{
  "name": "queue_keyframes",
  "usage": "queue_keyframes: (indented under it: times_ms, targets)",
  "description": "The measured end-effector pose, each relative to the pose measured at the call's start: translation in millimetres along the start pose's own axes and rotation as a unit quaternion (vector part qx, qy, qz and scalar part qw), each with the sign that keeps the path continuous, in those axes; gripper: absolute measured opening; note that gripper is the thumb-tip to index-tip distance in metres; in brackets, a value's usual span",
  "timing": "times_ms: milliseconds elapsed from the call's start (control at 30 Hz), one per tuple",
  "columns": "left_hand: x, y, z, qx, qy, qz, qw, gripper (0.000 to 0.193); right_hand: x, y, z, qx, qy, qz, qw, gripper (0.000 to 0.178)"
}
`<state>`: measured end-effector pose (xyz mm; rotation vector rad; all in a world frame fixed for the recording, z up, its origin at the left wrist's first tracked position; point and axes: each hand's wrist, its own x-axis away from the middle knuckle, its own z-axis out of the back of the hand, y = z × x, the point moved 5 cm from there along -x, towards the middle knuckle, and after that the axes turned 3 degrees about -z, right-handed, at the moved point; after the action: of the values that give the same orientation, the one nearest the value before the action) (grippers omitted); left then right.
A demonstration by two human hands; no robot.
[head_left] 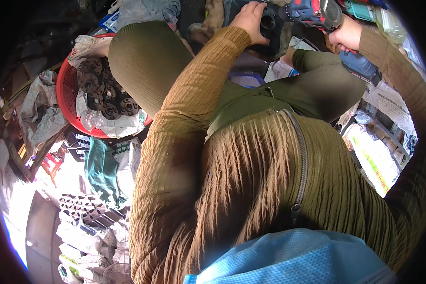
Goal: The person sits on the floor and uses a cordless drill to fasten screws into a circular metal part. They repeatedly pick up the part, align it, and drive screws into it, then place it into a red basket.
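My right hand (345, 34) is wrapped round the handle of a cordless drill (312, 12), red and dark blue, with a blue-grey battery (360, 66) at its base. The drill lies level, its nose pointing left toward a black part (269, 34) with a round raised hole in it. On that part rests my left hand (249, 21), fingers over its far side and thumb along its near side, gripping it. The drill's tip meets or nearly meets the part; I cannot tell whether they touch.
A red plastic basket (67, 94) at my left holds several dark round flanged metal parts (110, 111) on white sacking. Clear plastic bags (149, 12) lie beyond my left knee. White printed sacks (371, 154) lie at my right. A teal cloth (101, 163) hangs below the basket.
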<state>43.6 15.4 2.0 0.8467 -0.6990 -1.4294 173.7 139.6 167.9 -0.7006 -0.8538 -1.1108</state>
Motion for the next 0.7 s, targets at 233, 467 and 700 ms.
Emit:
queue_keyframes:
  times_ms: [233, 467, 700]
  targets:
    - [-1.9, -5.6, -3.8, -0.009, -0.008, 0.010, 1.000, 0.113, -5.3, 7.3, -6.2, -0.008, 0.020, 0.010, 1.000, 0.045]
    - [-6.2, -4.7, -0.4, -0.082, 0.019, -0.037, 0.996, 0.108, 3.9, 18.0, -22.0, -0.091, 0.037, 0.044, 0.994, 0.048]
    - [-22.4, -8.6, 19.1, -0.004, 0.059, 0.040, 0.997, 0.085, 74.6, 68.0, -41.9, -0.345, 0.074, 0.081, 0.932, 0.019]
